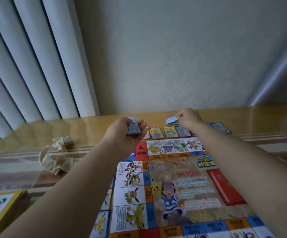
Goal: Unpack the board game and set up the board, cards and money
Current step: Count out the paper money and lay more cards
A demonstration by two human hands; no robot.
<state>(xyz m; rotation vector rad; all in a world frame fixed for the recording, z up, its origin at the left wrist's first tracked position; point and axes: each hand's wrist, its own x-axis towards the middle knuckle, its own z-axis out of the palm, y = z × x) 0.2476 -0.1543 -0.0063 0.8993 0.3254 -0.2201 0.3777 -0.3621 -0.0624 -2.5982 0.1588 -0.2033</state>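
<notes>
1. The left hand [127, 134] is raised over the far left corner of the board [173, 189], palm turned up. Its fingers [142, 124] are curled round a stack of blue notes [133, 128].
2. The right hand [190, 117] reaches beyond the board's far edge. Its fingers pinch a single blue note [171, 120] just above a small pile of notes [175, 124] on the counter [87, 125].
3. The board lies flat and unfolded on the counter, with a red deck [225, 188] resting on its right half.
4. A row of property cards [162, 132] lies just beyond the far edge of the board, and more cards [105, 219] run along its left edge.
5. A crumpled wrapper [57, 157] sits on the counter to the left, well apart from the board.
6. A yellow box [2, 206] shows at the lower left corner.
7. Vertical blinds [27, 66] hang behind the counter on the left.
</notes>
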